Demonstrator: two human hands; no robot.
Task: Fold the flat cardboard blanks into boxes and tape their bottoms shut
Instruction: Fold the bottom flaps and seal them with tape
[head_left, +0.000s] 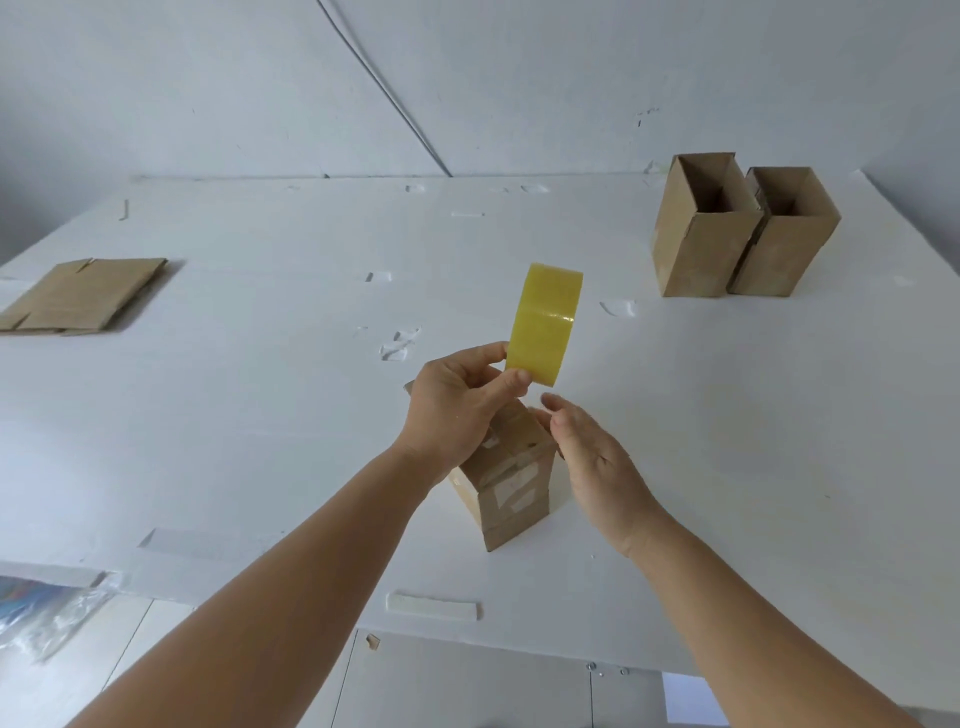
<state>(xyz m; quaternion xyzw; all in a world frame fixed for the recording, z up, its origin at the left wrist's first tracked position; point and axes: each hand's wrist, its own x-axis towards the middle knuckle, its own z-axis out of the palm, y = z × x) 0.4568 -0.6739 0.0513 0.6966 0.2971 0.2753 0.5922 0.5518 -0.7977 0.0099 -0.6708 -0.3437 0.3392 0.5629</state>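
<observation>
My left hand (457, 410) pinches a yellow roll of tape (545, 325) by its lower edge and holds it upright above the table. Under that hand stands a folded cardboard box (511, 488), bottom side up, with old tape patches on its flaps. My right hand (592, 457) is open, fingers straight, right beside the box's right top edge; I cannot tell whether it touches it. Two finished open-topped boxes (696, 244) (779, 244) stand side by side at the far right. A flat cardboard blank (83, 296) lies at the far left.
The white table (260, 415) has dents and bits of stuck tape on its surface. A strip of tape (434, 607) lies near the front edge. A clear plastic bag (47, 613) sits below the table at the lower left. A wall runs behind the table.
</observation>
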